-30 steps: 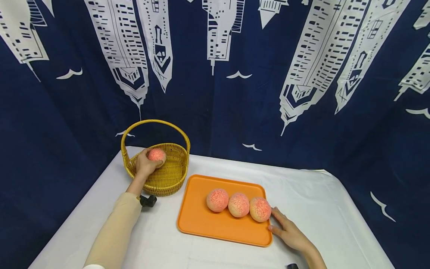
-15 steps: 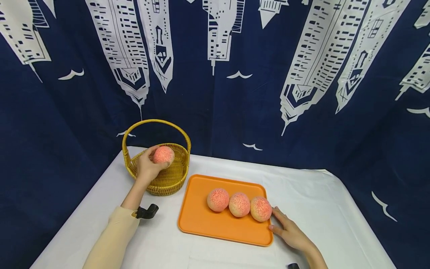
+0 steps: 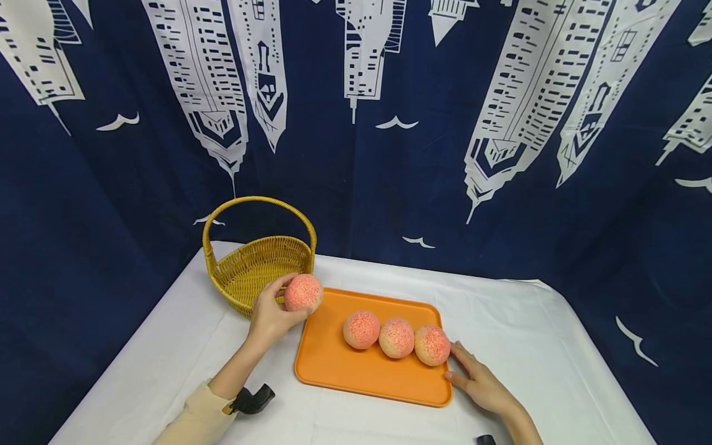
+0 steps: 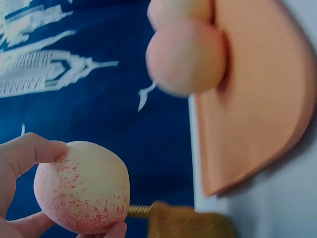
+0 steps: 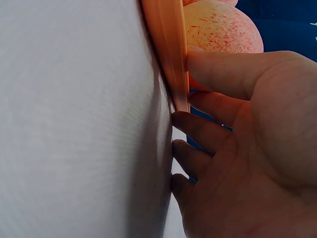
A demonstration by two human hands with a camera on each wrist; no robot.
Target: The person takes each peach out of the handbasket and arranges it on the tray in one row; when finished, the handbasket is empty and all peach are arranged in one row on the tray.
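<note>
My left hand (image 3: 278, 315) grips a pink-speckled peach (image 3: 303, 293) between thumb and fingers, in the air over the gap between the wicker basket (image 3: 228, 293) and the orange tray (image 3: 334, 371). In the left wrist view the held peach (image 4: 81, 186) shows its pale side and red flecks. Three more peaches (image 3: 397, 338) sit in a slanting row on the tray. At the tray's right edge lies my right hand (image 3: 483, 384), fingers loosely extended. Its thumb and fingertips meet the tray's rim (image 5: 173, 54) in the right wrist view, beside the nearest peach (image 5: 223, 29).
The basket's tall arched handle (image 3: 258, 199) rises at the back left of the white-covered table (image 3: 545, 346). A navy curtain (image 3: 389, 185) with white building prints hangs behind. Black wrist-camera mounts (image 3: 253, 400) stick out from both wrists.
My left hand has lifted the peach out of the basket and carried it right and toward me, to the tray's left edge. My right hand has stayed at the tray's edge.
</note>
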